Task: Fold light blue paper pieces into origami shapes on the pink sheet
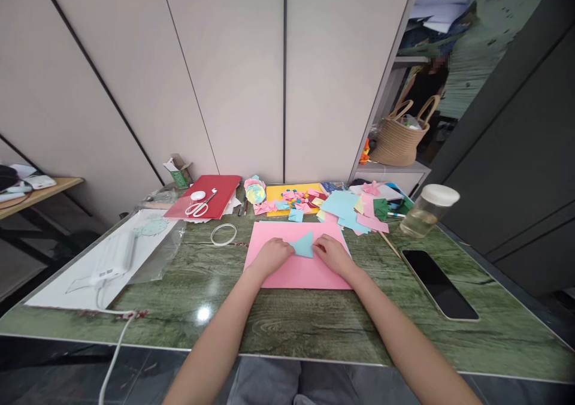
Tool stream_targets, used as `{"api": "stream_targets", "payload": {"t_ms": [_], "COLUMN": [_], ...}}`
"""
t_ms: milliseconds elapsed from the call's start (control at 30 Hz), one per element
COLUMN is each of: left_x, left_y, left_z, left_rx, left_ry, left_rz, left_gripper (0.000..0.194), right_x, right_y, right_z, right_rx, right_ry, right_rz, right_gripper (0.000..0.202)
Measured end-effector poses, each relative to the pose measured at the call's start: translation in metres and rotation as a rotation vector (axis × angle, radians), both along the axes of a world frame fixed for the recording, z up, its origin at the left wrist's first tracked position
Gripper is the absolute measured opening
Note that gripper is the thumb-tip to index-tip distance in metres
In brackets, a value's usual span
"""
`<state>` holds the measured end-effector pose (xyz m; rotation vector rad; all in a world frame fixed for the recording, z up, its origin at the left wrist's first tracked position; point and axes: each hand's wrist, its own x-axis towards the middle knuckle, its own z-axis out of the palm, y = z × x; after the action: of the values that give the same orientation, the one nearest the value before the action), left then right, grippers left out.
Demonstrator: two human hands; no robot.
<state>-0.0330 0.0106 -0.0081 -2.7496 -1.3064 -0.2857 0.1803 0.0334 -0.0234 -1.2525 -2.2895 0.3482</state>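
Right in the middle we have the triangle point(304, 245), a small piece of light blue paper lying over the pink sheet point(305, 277), between the two hands. The left hand point(275, 256) has its fingers closed on the narrow left tip; the right hand point(333, 253) pinches the straight right edge, fingertips curled in. We read this as a folding step, with the paper being held and lined up. The next move, we'd judge, calls for one hand to hold steady while the other presses the crease flat, edges kept true.

The triangle looks matte, crisp and thin; the pink sheet beneath is smooth, flat and broad, a soft ground on the glossy green table point(188, 294) with its wood-like grain.

Just beyond, we've got crumpled-looking folded pieces point(265, 207) in pink, by a yellow sheet point(273, 193), and flat blue sheets point(344, 206) overlapping to the right. Left of those sits a round, ruffled paper ball point(255, 191), then a thin white ring point(223, 235) and scissors point(196, 209) on a red folder point(227, 188).

Farther out right, we spot a shiny black phone point(440, 285) and a clear jar point(417, 222) with a white lid.
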Motion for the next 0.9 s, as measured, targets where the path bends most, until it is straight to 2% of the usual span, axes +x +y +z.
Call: {"api": "stream_targets", "payload": {"t_ms": [167, 267, 367, 467, 700, 800, 900], "left_x": [0.006, 0.009, 0.009, 0.010, 0.013, 0.013, 0.013], "left_y": [-0.003, -0.006, -0.008, -0.008, -0.010, -0.008, -0.006], "left_z": [0.004, 0.008, 0.010, 0.012, 0.015, 0.012, 0.011], "left_rx": [0.018, -0.066, -0.165, -0.223, -0.319, -0.358, -0.435], "left_ry": [-0.196, -0.400, -0.585, -0.720, -0.912, -1.020, -1.106], "left_rz": [0.124, 0.195, 0.233, 0.237, 0.172, 0.180, 0.181], "left_gripper": [0.016, 0.016, 0.016, 0.015, 0.015, 0.016, 0.030], "right_x": [0.000, 0.000, 0.001, 0.001, -0.002, -0.004, -0.004], "right_y": [0.002, 0.004, 0.005, 0.003, -0.006, -0.006, -0.005], "right_z": [-0.002, 0.000, 0.005, 0.012, 0.018, 0.017, 0.017], "right_rx": [0.008, -0.006, -0.031, -0.059, -0.242, -0.252, -0.243], "right_ry": [0.016, 0.060, 0.195, 0.317, 0.375, 0.426, 0.551], "right_rz": [0.004, -0.002, 0.014, 0.065, 0.096, 0.059, -0.030], "right_gripper": [0.019, 0.025, 0.029, 0.025, 0.021, 0.021, 0.025]}}
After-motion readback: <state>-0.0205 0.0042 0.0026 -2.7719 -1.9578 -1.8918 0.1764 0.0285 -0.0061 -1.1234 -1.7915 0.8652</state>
